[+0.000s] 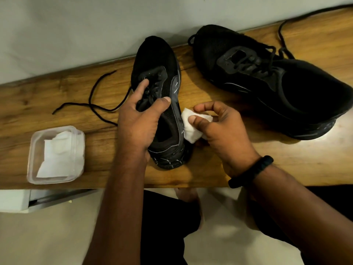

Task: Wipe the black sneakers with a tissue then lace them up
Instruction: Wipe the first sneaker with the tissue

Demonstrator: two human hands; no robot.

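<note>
Nearest, the left hand [137, 119] gripped the closer black sneaker [158, 58] across its tongue, fingers and thumb curled over the upper, holding it on the wooden table [57, 96]. The right hand [221, 129] pinched a folded tissue [191, 131] against this sneaker's side. The wiping step seemed in hand; next, the tissue likely needed firm strokes toward the toe.

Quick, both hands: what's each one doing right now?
Left hand: gripping the sneaker over its laces.
Right hand: pinching a wadded tissue at that sneaker's side.
</note>
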